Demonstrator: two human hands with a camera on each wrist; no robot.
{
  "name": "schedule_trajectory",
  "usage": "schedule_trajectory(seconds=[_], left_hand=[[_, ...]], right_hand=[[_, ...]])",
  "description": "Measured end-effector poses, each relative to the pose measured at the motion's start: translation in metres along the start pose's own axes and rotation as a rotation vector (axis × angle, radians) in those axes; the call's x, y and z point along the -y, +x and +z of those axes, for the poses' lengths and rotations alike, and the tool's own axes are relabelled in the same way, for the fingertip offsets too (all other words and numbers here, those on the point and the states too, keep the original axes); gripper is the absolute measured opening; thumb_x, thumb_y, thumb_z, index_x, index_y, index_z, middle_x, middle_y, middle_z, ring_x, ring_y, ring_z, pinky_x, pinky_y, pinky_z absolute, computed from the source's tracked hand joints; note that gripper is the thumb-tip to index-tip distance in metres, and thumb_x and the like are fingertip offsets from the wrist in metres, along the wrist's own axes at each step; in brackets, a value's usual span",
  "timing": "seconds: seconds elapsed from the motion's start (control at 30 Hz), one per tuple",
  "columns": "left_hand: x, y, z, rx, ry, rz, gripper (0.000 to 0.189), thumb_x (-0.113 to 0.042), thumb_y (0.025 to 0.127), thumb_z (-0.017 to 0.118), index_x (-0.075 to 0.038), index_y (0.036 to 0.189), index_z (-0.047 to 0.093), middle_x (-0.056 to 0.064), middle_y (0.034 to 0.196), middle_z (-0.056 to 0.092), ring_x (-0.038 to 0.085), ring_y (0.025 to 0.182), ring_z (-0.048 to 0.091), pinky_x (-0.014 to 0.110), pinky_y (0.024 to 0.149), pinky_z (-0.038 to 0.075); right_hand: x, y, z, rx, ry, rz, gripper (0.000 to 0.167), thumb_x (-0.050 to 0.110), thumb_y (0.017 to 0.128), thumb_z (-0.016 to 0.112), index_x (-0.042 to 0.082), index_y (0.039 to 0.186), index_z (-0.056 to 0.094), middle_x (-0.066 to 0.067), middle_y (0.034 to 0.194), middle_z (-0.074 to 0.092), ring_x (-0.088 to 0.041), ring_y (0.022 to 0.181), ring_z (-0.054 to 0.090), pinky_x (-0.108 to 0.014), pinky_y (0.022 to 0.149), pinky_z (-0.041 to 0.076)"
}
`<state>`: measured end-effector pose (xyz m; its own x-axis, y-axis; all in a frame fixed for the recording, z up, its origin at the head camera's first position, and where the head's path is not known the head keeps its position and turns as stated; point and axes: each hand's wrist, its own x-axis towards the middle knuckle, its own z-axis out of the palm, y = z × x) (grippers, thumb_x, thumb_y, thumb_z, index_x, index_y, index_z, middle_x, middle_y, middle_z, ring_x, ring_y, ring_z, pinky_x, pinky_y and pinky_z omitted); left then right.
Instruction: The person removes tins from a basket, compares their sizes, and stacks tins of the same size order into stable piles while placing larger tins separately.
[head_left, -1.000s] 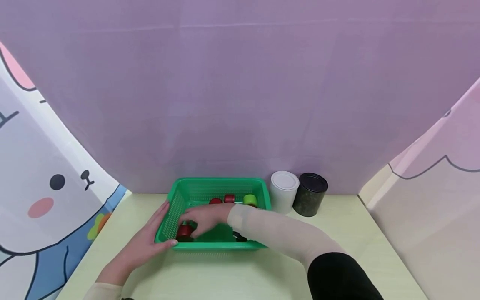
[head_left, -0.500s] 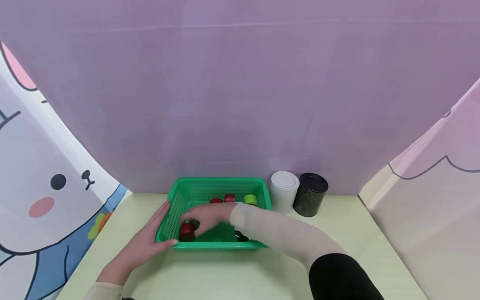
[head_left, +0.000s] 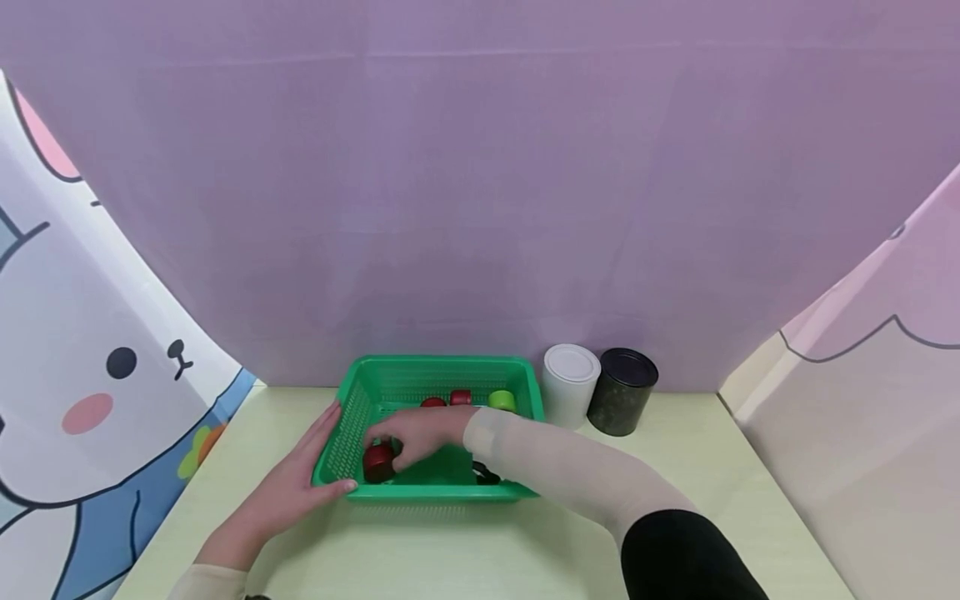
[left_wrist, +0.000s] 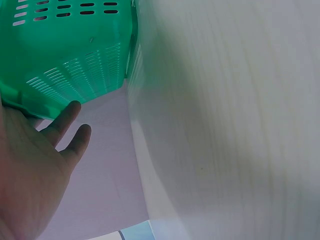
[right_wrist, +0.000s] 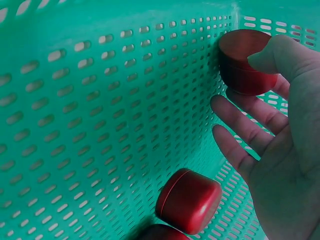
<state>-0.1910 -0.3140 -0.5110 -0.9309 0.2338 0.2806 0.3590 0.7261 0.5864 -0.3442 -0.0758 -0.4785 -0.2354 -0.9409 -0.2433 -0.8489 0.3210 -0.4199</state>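
Observation:
My right hand (head_left: 412,435) reaches down into a green perforated basket (head_left: 442,492). Between thumb and fingers it pinches a small round red tin (right_wrist: 245,60), close to a basket wall; in the head view this tin (head_left: 379,463) is near the front left corner. A second red tin (right_wrist: 189,201) lies on its side on the basket floor, with another partly cut off below it. My left hand (head_left: 292,487) rests against the basket's left end, thumb at the front rim. In the left wrist view, the left hand's fingers (left_wrist: 65,125) extend loosely beside the basket wall.
Farther back inside the basket are red pieces (head_left: 461,397) and a lime-green round piece (head_left: 502,401). A black item (head_left: 485,473) lies near its front wall. To the right stand a white canister (head_left: 570,387) and a black canister (head_left: 624,393). A purple backdrop (head_left: 480,208) rises behind.
The right hand and the red tin it holds have shifted slightly to the right, away from the basket's left end. My left hand stays at the basket.

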Motion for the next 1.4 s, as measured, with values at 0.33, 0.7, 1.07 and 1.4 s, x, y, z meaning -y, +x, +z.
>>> schedule_trajectory(seconds=[0.33,0.7,1.07,1.4], left_hand=[[0.002,0.001,0.001,0.001,-0.001,-0.002,0.111,-0.037,0.096,0.087,-0.009,0.178,0.017,0.014,0.185,0.015,0.055,0.161,0.027,0.078,0.115,0.038],[0.005,0.002,0.002,0.003,0.0,-0.006,0.112,-0.038,0.097,0.087,-0.012,0.179,0.015,0.01,0.185,0.013,0.054,0.162,0.025,0.078,0.116,0.036],[0.007,0.001,0.003,0.011,-0.009,-0.028,0.112,-0.042,0.098,0.086,-0.017,0.18,0.013,0.009,0.186,0.012,0.054,0.163,0.024,0.08,0.115,0.036],[0.005,0.001,0.003,0.005,0.005,-0.036,0.113,-0.041,0.097,0.087,-0.015,0.179,0.014,0.013,0.185,0.014,0.053,0.163,0.023,0.078,0.117,0.035]], right_hand=[[-0.016,-0.001,0.0,-0.02,0.041,0.027,0.056,0.022,0.103,0.076,0.036,0.155,0.059,0.013,0.146,0.061,-0.004,0.13,0.057,-0.026,0.101,0.052],[-0.015,-0.032,-0.028,-0.124,0.194,0.023,0.042,0.023,0.108,0.072,0.029,0.149,0.065,0.01,0.122,0.067,-0.009,0.105,0.065,-0.027,0.082,0.058],[-0.013,-0.07,-0.042,-0.288,0.424,0.009,0.042,0.027,0.112,0.067,0.025,0.154,0.063,0.009,0.128,0.069,-0.018,0.11,0.072,-0.045,0.087,0.064],[-0.015,-0.115,-0.035,-0.525,0.513,0.067,0.04,0.028,0.111,0.069,0.035,0.15,0.065,0.009,0.128,0.072,-0.016,0.116,0.069,-0.039,0.091,0.061]])
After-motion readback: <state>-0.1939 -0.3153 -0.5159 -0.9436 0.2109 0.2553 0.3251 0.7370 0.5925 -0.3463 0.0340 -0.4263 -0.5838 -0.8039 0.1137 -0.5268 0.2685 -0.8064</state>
